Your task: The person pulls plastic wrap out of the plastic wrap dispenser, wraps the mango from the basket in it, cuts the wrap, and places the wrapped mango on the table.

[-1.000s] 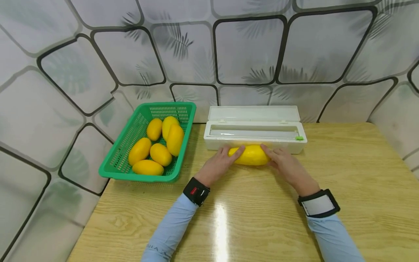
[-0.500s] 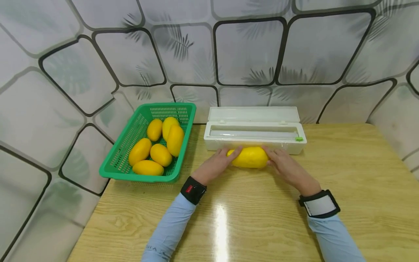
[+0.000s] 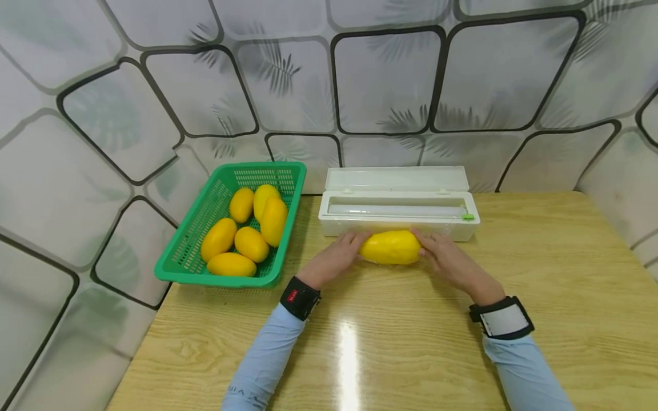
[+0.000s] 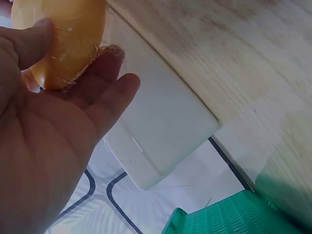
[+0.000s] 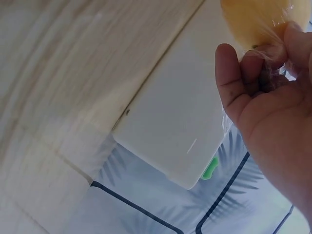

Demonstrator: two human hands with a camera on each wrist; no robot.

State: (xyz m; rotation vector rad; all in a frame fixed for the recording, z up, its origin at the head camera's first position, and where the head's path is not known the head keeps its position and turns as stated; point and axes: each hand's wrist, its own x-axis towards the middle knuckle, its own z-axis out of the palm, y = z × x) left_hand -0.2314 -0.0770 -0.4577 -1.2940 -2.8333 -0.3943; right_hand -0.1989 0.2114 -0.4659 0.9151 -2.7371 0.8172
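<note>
Wood-grain table (image 3: 411, 354) across the lower frame, patterned wall covering (image 3: 388, 85) above. Left hand (image 3: 334, 260): thumb pressed on the mango (image 3: 390, 248), fingers curled behind its left end. Right hand (image 3: 452, 262): thumb and forefinger pinch cling film (image 5: 275, 29) at the opposite end, other fingers bent. Mango sits at centre frame, just in front of the white film dispenser (image 3: 399, 227); contact between them unclear. Dispenser lid (image 3: 396, 178) up, green slide cutter (image 3: 468, 217) at the right end. Green basket (image 3: 221, 281), left of centre, holds six more mangoes (image 3: 231, 264); no film discernible on them. Progress, judged: one mango largely wrapped, ends untidied; film's severance from the roll undetermined; six apparently remain.
</note>
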